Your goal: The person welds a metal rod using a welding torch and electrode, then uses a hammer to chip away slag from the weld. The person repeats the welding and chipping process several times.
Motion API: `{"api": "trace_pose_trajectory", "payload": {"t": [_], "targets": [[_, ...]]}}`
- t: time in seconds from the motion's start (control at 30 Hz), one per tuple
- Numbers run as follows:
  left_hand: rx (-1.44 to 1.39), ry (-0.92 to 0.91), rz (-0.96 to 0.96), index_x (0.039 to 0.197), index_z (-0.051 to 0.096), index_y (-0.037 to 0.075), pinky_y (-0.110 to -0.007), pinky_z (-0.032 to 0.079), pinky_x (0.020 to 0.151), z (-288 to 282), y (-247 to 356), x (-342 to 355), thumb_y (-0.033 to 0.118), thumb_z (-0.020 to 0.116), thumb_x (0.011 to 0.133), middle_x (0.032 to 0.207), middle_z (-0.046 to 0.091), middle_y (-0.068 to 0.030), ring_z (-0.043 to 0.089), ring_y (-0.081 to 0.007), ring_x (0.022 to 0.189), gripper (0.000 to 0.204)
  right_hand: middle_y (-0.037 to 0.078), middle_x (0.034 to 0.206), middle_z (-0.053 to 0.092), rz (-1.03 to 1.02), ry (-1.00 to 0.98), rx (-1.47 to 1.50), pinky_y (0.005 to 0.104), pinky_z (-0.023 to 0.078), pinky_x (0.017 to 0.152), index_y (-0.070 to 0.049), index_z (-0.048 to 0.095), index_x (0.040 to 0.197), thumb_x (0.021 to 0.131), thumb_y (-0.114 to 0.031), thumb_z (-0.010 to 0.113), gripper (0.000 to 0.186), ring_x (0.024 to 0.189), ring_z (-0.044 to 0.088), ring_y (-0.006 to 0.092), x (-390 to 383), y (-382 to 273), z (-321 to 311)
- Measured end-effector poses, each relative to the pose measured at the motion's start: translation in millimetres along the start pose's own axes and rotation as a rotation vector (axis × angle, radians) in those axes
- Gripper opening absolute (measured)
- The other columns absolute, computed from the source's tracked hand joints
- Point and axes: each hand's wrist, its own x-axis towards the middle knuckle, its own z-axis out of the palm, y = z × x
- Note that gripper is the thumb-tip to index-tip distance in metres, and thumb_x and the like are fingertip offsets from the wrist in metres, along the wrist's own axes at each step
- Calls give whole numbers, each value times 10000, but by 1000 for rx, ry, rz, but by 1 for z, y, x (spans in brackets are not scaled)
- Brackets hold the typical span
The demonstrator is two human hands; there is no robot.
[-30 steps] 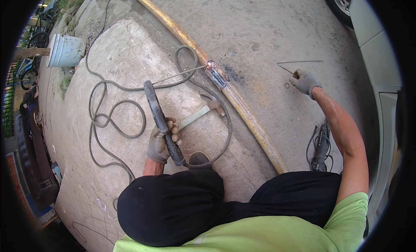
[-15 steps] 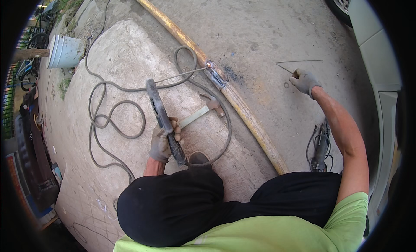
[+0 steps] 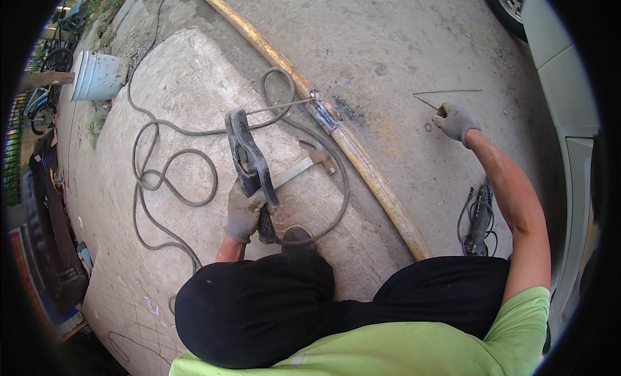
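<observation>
My left hand (image 3: 244, 211), in a grey work glove, is wrapped round a dark welding electrode holder (image 3: 240, 140). A thin welding rod (image 3: 275, 107) runs from the holder's head to a metal pipe (image 3: 372, 172) with worn yellow paint. The rod's tip meets a dark, burnt joint (image 3: 323, 110) on the pipe, with a small orange glow there. Out to the right, my gloved right hand (image 3: 456, 122) is closed in a pinch on a thin rod (image 3: 424, 101) above the concrete. Its far end comes near another thin rod (image 3: 453, 91).
A hammer (image 3: 294, 172) with a pale handle lies beside the holder. Looped cable (image 3: 174, 127) covers the ground to the left. A corded power tool (image 3: 479, 221) lies at the right, near a pale vehicle (image 3: 563, 78). A light blue bucket (image 3: 97, 77) is at the far left.
The electrode holder has turned in my left hand, its head shifting slightly right and nearer the pipe. Its lever now shows apart from the handle. My right hand has stayed in place.
</observation>
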Motion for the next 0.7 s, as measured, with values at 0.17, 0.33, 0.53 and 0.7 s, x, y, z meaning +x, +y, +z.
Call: {"api": "trace_pose_trajectory", "payload": {"t": [0.17,0.33,0.53,0.7], "targets": [[443,76,89,1208,616,-45,-315,567,587,31,47,-4,103,773,954,768,702,-72,687,-143,616,333,225,1134,791,32,-60,-8,447,580,946,-35,740,1186,947,-373,714,415,1081,759,366,1,-5,-5],[553,88,74,1161,627,-36,-315,539,566,35,49,-3,102,806,922,720,691,-75,685,-138,607,329,222,1169,787,26,-14,-14,446,574,960,-39,739,1190,954,-379,709,415,1111,751,362,1,4,0],[366,149,100,1161,636,-27,-311,527,558,39,57,-6,96,798,931,699,688,-69,671,-134,583,307,221,1163,792,4,-12,-11,450,578,947,-39,744,1179,950,-380,706,412,1099,755,368,2,5,2],[492,112,80,1162,630,-29,-318,534,565,38,59,-4,102,796,935,709,700,-71,677,-137,586,310,219,1139,796,0,-12,-5,452,581,932,-43,749,1169,943,-388,705,415,1078,761,369,4,7,3]]}}
